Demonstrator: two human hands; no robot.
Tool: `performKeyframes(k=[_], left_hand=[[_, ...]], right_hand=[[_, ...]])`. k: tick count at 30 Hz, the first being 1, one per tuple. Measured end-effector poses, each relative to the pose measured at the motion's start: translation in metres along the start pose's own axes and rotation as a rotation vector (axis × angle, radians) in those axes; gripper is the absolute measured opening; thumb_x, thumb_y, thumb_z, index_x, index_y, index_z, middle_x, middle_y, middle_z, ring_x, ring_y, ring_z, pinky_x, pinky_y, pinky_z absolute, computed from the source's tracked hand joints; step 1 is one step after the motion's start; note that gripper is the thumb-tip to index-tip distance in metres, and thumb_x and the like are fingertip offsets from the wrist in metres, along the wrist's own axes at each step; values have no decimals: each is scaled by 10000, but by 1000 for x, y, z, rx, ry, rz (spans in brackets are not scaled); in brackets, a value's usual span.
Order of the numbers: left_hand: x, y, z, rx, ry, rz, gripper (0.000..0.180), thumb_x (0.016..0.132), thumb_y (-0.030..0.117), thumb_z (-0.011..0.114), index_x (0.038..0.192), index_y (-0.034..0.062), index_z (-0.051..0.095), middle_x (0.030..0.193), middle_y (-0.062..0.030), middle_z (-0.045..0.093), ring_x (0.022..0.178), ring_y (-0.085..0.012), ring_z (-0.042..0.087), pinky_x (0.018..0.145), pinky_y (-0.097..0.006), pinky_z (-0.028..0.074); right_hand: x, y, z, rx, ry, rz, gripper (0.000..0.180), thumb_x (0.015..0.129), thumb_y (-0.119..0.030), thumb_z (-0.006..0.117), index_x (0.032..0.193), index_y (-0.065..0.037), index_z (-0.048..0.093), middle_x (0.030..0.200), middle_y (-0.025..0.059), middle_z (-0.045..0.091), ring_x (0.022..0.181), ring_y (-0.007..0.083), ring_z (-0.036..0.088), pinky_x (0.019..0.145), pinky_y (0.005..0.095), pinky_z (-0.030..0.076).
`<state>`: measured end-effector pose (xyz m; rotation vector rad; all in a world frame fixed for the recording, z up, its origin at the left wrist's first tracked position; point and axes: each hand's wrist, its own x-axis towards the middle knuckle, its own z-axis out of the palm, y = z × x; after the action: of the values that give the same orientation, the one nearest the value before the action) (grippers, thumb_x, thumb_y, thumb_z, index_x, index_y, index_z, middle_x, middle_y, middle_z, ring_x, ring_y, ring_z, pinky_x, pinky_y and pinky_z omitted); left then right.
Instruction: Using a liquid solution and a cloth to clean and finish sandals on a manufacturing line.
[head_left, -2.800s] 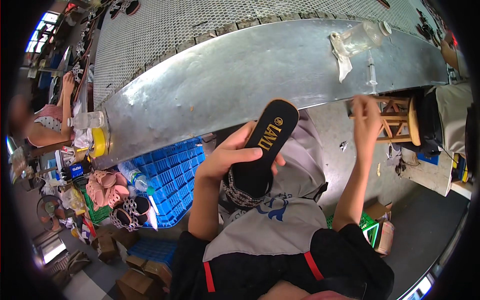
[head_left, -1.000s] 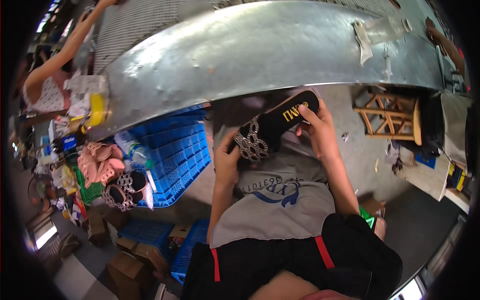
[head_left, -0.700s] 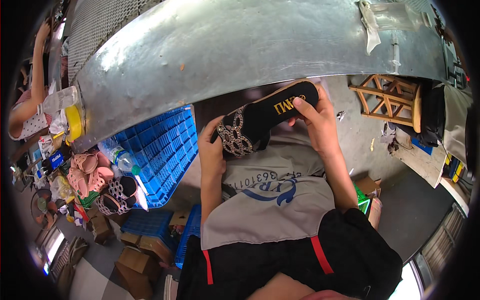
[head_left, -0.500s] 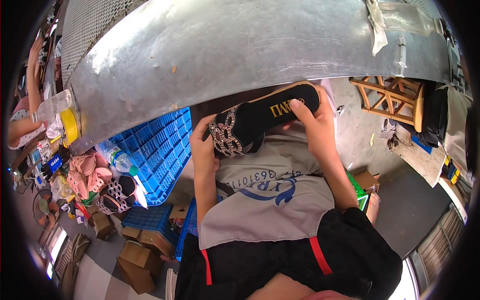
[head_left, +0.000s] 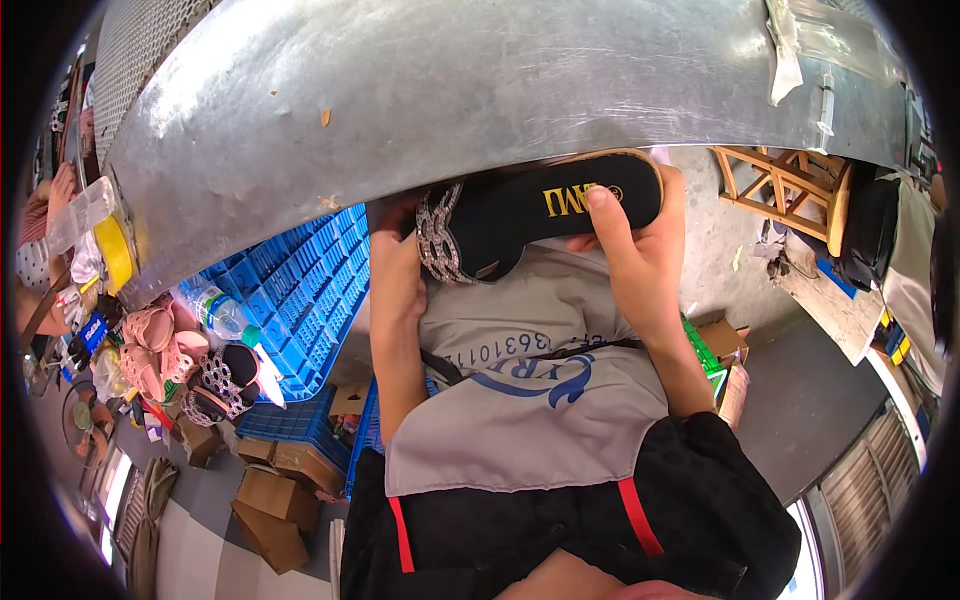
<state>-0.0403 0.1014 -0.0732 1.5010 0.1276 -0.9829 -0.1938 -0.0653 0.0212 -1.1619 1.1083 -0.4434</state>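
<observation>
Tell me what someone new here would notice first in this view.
Probably the black slide sandal with its glittery strap, near the middle, held by the left hand at the strap end and the right hand at the heel. Next, perhaps, the shiny metal worktop curving across the top, and the bright blue plastic crate below it, left of the hands.

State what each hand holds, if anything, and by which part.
One black sandal: the right hand grips its heel end, the left hand its strapped toe end.
</observation>
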Motion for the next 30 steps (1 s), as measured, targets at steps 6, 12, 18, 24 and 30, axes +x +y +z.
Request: performKeyframes(k=[6, 12, 18, 24, 30], left_hand=[[0, 24, 3, -69, -88, -238, 387, 844, 97, 716, 1198, -25, 616, 959, -100, 678, 612, -195, 683, 374, -307, 521], [6, 17, -1, -79, -96, -230, 393, 834, 82, 714, 1191, -41, 610, 954, -119, 680, 574, -210, 677, 335, -315, 505], [8, 14, -5, -126, -82, -260, 484, 797, 13, 752, 1257, -15, 605, 1116, -135, 686, 880, -230, 707, 661, -335, 595], [16, -2, -13, -133, -34, -248, 542, 781, -35, 769, 1293, -2, 595, 1224, -128, 666, 1095, -240, 660, 960, -345, 531], [3, 5, -8, -41, -103, -101, 544, 822, 70, 783, 1324, 9, 580, 1230, -115, 664, 1106, -225, 651, 974, -340, 521]], right_hand=[[-4, -5, 8, -55, 30, -74, 370, 983, -110, 644, 1210, 44, 396, 1070, 129, 608, 855, 129, 648, 682, 271, 605], [-7, -16, 16, -70, 60, 51, 360, 988, -90, 627, 1208, 28, 367, 1042, 121, 602, 828, 127, 655, 650, 258, 598], [-10, -18, 20, -53, 98, 70, 378, 982, -62, 623, 1223, 26, 344, 1079, 139, 591, 840, 132, 656, 639, 246, 596], [-11, -17, 18, -41, 110, 23, 382, 981, -46, 614, 1233, 28, 338, 1111, 154, 579, 858, 137, 650, 645, 254, 591], [-4, 3, -5, 19, -37, 23, 331, 1025, -137, 557, 1256, 15, 374, 1057, 189, 633, 769, 240, 696, 614, 331, 604]])
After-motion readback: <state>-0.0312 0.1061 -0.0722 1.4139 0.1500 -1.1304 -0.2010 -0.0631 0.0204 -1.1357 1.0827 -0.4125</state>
